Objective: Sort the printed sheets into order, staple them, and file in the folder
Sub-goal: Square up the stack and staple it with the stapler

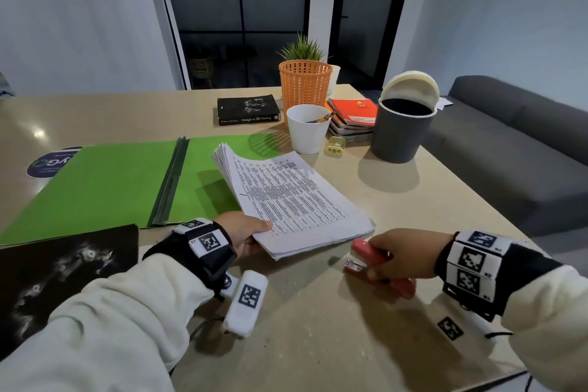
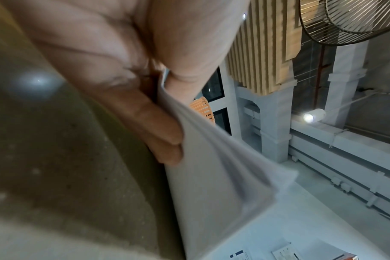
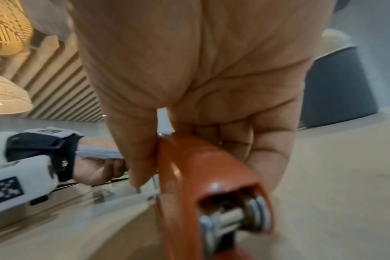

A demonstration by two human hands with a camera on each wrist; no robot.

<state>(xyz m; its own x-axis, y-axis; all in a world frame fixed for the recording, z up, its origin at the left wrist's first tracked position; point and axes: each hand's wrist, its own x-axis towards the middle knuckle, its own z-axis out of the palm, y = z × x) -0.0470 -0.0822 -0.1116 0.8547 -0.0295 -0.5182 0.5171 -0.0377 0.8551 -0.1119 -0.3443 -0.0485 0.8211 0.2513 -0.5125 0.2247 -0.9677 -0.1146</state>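
Observation:
A thick stack of printed sheets [image 1: 292, 197] lies partly over the right half of the open green folder [image 1: 105, 181]. My left hand [image 1: 246, 234] grips the stack's near-left corner, thumb on top and fingers underneath, lifting that corner off the table; from the left wrist, the sheets [image 2: 211, 176] rest on my fingers [image 2: 165, 139]. My right hand [image 1: 404, 253] holds a red stapler [image 1: 370, 256] just off the stack's near edge, its mouth pointing toward the paper. In the right wrist view the stapler [image 3: 200, 176] runs out from under my palm.
Behind the sheets stand a white cup [image 1: 307, 129], an orange basket [image 1: 304, 83], a grey bin [image 1: 402, 130] with its lid open, spiral notebooks [image 1: 351, 116], a black book [image 1: 248, 110] and a yellow sharpener [image 1: 334, 146]. A black printed sheet [image 1: 63, 270] lies at the near left. A sofa [image 1: 521, 149] flanks the table's right edge.

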